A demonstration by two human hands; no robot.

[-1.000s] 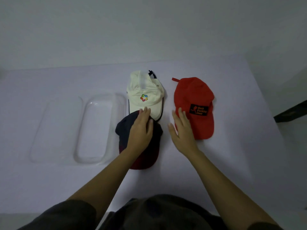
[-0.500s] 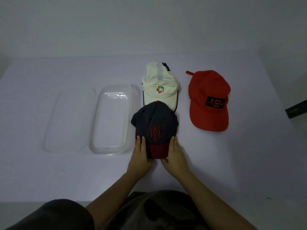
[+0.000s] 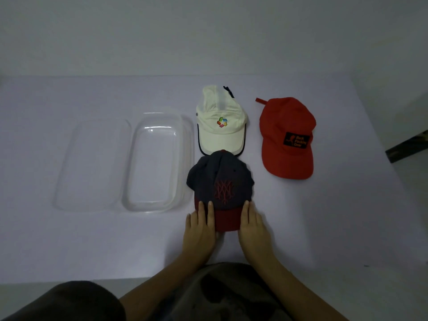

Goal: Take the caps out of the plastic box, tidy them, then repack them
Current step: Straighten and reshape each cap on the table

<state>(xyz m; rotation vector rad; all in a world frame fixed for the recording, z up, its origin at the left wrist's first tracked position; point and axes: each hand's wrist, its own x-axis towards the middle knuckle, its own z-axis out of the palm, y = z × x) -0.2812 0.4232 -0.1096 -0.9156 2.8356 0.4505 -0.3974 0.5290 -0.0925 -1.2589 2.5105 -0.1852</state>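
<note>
Under the dark-red brim of the navy fabric cap (image 3: 220, 181), thumbs hide, perhaps pinching; left hand (image 3: 200, 230) and right hand (image 3: 253, 230) lie flat, fingers (image 3: 210, 214) straight

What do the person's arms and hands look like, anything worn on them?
The left hand and right hand are bare: no gloves, rings or watch show. Both forearms are uncovered, no sleeve in view; dark clothing shows at the bottom edge.
</note>
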